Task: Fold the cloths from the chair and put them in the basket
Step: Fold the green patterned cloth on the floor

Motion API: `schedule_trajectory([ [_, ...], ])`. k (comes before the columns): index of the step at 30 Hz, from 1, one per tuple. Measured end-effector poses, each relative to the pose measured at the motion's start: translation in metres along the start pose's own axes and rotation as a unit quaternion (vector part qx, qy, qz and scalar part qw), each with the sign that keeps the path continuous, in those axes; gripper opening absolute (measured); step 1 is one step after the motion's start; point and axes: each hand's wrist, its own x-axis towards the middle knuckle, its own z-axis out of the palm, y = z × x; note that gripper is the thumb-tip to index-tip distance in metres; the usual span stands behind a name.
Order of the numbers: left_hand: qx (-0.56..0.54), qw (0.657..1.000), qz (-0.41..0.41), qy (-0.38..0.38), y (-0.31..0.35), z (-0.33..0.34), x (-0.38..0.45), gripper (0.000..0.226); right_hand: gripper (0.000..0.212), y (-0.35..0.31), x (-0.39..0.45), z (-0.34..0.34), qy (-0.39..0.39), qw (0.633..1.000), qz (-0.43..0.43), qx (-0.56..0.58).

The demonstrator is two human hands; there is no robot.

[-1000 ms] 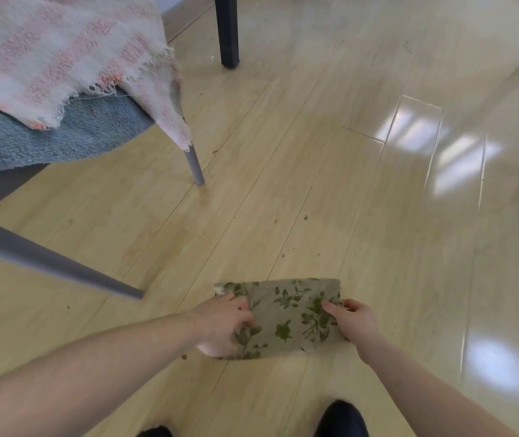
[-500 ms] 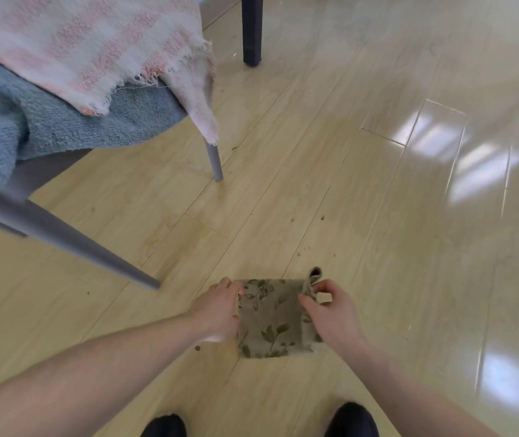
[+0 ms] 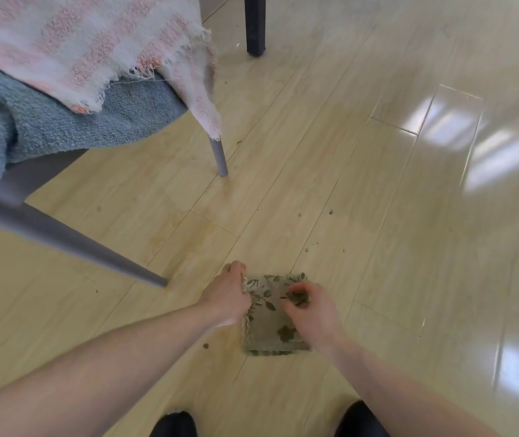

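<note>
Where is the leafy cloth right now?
The leafy cloth lies folded on the floor, low in the head view, between the left hand and right hand.

Olive-beige cloth (image 3: 272, 323) with dark green leaf print at 6 o'clock; pink-and-white striped cloth (image 3: 88, 48) over blue towel (image 3: 72, 121) at 10 o'clock; grey chair (image 3: 62, 234); pale wood floor (image 3: 346, 184).

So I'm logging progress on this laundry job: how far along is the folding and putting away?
Done: the beige leaf-print cloth lies on the wooden floor folded into a small square. In hand: the left hand holds its left edge while the right hand presses on top. Left: the pink-and-white striped towel and blue fluffy towel lie unfolded on the grey chair. No basket is in view.
</note>
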Motion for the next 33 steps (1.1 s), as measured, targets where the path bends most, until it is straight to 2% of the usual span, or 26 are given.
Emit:
schedule_trajectory([
  [2, 0.001, 1.000, 0.018, -0.003, 0.005, -0.001, 0.004, 0.057, 0.047, 0.005, 0.005, -0.008, 0.030, 0.999, 0.012, -0.004],
  [4, 0.015, 0.999, 0.032, -0.018, 0.007, -0.002, 0.007, 0.062, 0.064, 0.006, 0.011, -0.013, 0.023, 0.999, 0.032, -0.001],
  [7, 0.034, 0.998, 0.023, -0.050, 0.008, 0.000, 0.010, 0.073, 0.070, 0.004, 0.019, -0.015, -0.017, 0.997, 0.070, 0.027],
  [9, 0.041, 0.997, 0.016, -0.060, 0.008, 0.003, 0.010, 0.069, 0.062, 0.002, 0.022, -0.015, -0.043, 0.995, 0.086, 0.038],
  [12, 0.050, 0.998, 0.031, -0.037, 0.009, 0.004, 0.007, 0.035, 0.040, 0.004, 0.022, -0.016, -0.051, 0.996, 0.065, 0.017],
  [14, 0.037, 0.998, 0.041, -0.005, 0.011, 0.002, 0.004, 0.023, 0.028, 0.006, 0.022, -0.019, -0.032, 0.998, 0.053, 0.032],
  [19, -0.033, 0.994, 0.064, 0.079, 0.023, -0.008, -0.001, 0.014, 0.026, 0.003, 0.019, -0.027, 0.039, 0.996, 0.021, 0.082],
  [22, -0.071, 0.990, 0.063, 0.105, 0.026, -0.008, -0.003, 0.019, 0.028, 0.002, 0.015, -0.029, 0.075, 0.992, 0.003, 0.104],
  [25, -0.088, 0.990, 0.060, 0.093, 0.024, -0.003, -0.009, 0.028, 0.033, 0.004, 0.007, -0.028, 0.092, 0.993, -0.024, 0.072],
  [28, -0.044, 0.992, 0.096, 0.072, 0.019, 0.000, -0.013, 0.028, 0.037, 0.012, -0.004, -0.026, 0.072, 0.994, -0.076, 0.027],
  [33, 0.060, 0.986, 0.154, 0.006, 0.005, 0.007, -0.014, 0.023, 0.018, 0.039, -0.010, -0.019, 0.015, 0.988, -0.127, -0.084],
])
